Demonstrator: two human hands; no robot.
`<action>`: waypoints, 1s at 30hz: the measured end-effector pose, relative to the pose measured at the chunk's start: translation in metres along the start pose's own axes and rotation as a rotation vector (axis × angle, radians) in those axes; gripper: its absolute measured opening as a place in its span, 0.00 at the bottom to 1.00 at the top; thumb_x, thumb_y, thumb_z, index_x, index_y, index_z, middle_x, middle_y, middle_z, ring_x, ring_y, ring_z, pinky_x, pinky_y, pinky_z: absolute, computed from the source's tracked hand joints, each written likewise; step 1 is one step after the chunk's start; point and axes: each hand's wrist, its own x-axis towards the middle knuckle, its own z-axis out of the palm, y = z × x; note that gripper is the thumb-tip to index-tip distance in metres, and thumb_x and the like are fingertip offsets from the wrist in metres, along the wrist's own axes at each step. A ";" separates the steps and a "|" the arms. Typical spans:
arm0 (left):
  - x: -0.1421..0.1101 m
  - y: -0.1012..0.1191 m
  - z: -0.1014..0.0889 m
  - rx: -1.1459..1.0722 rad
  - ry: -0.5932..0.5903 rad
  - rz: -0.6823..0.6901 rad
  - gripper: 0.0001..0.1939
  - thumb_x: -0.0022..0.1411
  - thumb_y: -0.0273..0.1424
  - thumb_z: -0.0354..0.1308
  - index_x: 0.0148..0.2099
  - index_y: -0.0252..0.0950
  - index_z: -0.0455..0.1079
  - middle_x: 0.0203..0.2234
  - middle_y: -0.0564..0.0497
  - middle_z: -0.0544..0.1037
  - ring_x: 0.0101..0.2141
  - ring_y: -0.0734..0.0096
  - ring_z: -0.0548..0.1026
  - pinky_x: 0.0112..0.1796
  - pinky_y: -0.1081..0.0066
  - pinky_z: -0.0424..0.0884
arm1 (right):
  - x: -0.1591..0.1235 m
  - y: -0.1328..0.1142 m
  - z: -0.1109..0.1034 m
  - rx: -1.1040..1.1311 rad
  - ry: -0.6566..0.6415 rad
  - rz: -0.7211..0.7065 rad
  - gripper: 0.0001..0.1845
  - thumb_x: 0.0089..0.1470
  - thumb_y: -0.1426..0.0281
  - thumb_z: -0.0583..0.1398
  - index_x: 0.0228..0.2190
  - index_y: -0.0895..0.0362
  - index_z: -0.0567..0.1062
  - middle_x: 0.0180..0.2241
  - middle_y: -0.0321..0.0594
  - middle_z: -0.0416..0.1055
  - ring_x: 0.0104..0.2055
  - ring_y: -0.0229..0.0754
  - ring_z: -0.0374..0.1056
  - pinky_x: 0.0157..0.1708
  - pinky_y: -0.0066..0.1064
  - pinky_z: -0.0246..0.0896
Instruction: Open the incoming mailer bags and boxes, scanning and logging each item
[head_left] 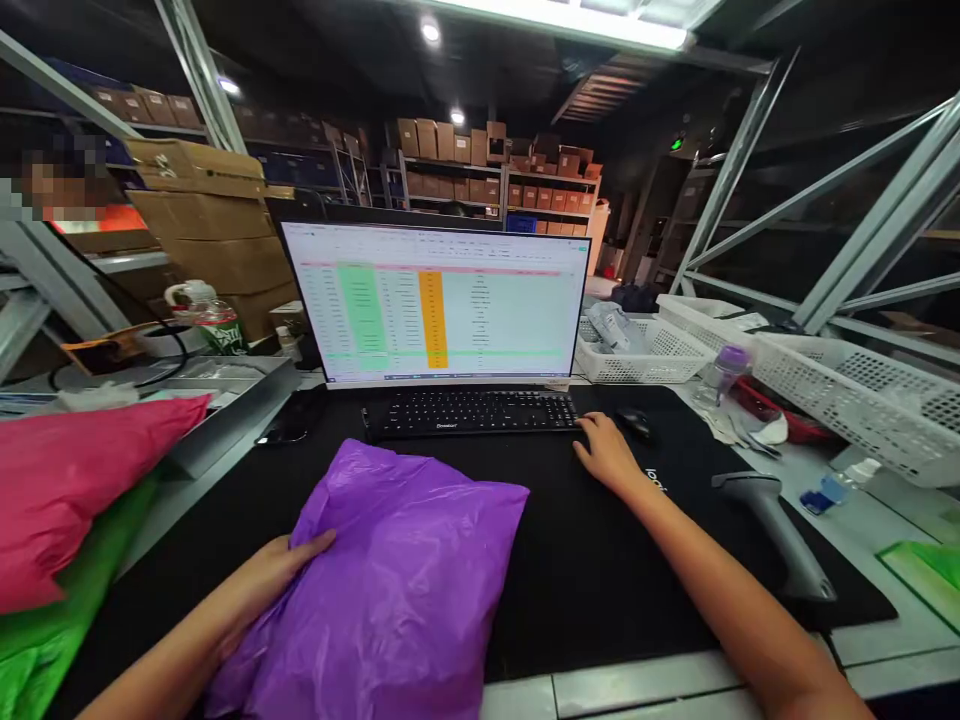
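My left hand (289, 560) grips the left edge of a puffy purple plastic mailing bag (405, 560), its thumb on top and the other fingers hidden underneath. The bag is tilted up over the front of the black desk mat (570, 570). At the right end of the black keyboard (480, 412), my right hand (606, 452) has its fingertips at the number keys and holds nothing. Behind the keyboard stands a monitor (510, 310) with a spreadsheet on it, one column green and one orange. Just right of that hand is a black mouse (634, 424).
A grey barcode scanner (780, 535) lies on the mat at right. White perforated baskets (652, 350) line the back right. Pink (82, 470) and green (67, 620) bags lie at left, near a drink bottle (214, 320) and stacked cartons (214, 225). Another person (75, 190) is at far left.
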 end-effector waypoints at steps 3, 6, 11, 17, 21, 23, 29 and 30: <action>0.000 -0.009 -0.016 0.365 0.201 0.180 0.39 0.49 0.57 0.62 0.51 0.29 0.72 0.41 0.32 0.82 0.40 0.38 0.82 0.47 0.44 0.77 | 0.020 -0.021 0.024 0.031 -0.027 -0.083 0.23 0.62 0.70 0.59 0.57 0.59 0.73 0.59 0.52 0.67 0.59 0.50 0.65 0.59 0.39 0.64; -0.028 -0.005 -0.021 0.717 0.521 0.577 0.39 0.59 0.57 0.55 0.59 0.30 0.68 0.54 0.32 0.76 0.53 0.38 0.77 0.57 0.40 0.70 | 0.032 -0.037 0.039 0.041 -0.032 -0.130 0.22 0.61 0.72 0.60 0.56 0.59 0.75 0.60 0.54 0.66 0.62 0.54 0.62 0.61 0.43 0.62; -0.084 -0.012 0.020 0.946 0.521 1.054 0.23 0.68 0.49 0.54 0.57 0.41 0.73 0.53 0.45 0.79 0.51 0.55 0.80 0.51 0.56 0.79 | 0.037 -0.040 0.050 0.033 -0.022 -0.161 0.19 0.62 0.72 0.59 0.52 0.63 0.78 0.60 0.59 0.65 0.64 0.61 0.59 0.62 0.50 0.59; -0.083 -0.033 0.059 1.066 0.424 1.057 0.29 0.62 0.47 0.64 0.60 0.37 0.72 0.50 0.43 0.82 0.46 0.53 0.82 0.45 0.58 0.82 | 0.040 -0.036 0.055 -0.009 -0.048 -0.178 0.19 0.64 0.70 0.58 0.53 0.61 0.78 0.62 0.56 0.65 0.64 0.60 0.59 0.63 0.50 0.58; -0.077 -0.034 0.057 1.045 0.451 1.078 0.28 0.66 0.51 0.58 0.59 0.38 0.74 0.48 0.45 0.83 0.44 0.56 0.83 0.43 0.61 0.83 | 0.057 -0.043 0.059 -0.029 -0.079 -0.197 0.28 0.63 0.64 0.60 0.61 0.61 0.71 0.62 0.59 0.64 0.64 0.60 0.60 0.62 0.48 0.59; -0.077 -0.034 0.054 1.023 0.477 1.106 0.28 0.68 0.52 0.55 0.58 0.38 0.74 0.48 0.46 0.83 0.43 0.57 0.84 0.41 0.63 0.83 | 0.067 -0.045 0.059 -0.032 -0.101 -0.219 0.26 0.62 0.61 0.62 0.58 0.58 0.75 0.62 0.56 0.66 0.65 0.61 0.59 0.63 0.50 0.58; -0.080 -0.043 0.048 0.881 0.528 1.083 0.23 0.69 0.50 0.55 0.56 0.42 0.76 0.48 0.49 0.83 0.45 0.63 0.83 0.43 0.68 0.82 | 0.076 -0.043 0.054 -0.048 -0.116 -0.238 0.27 0.62 0.61 0.63 0.59 0.58 0.75 0.65 0.57 0.61 0.68 0.62 0.56 0.66 0.54 0.52; -0.080 -0.045 0.047 0.855 0.534 1.080 0.23 0.69 0.50 0.56 0.55 0.42 0.77 0.47 0.50 0.84 0.45 0.63 0.83 0.43 0.68 0.82 | 0.075 -0.042 0.052 -0.034 -0.105 -0.229 0.28 0.62 0.62 0.63 0.60 0.60 0.73 0.65 0.58 0.61 0.67 0.62 0.56 0.66 0.54 0.52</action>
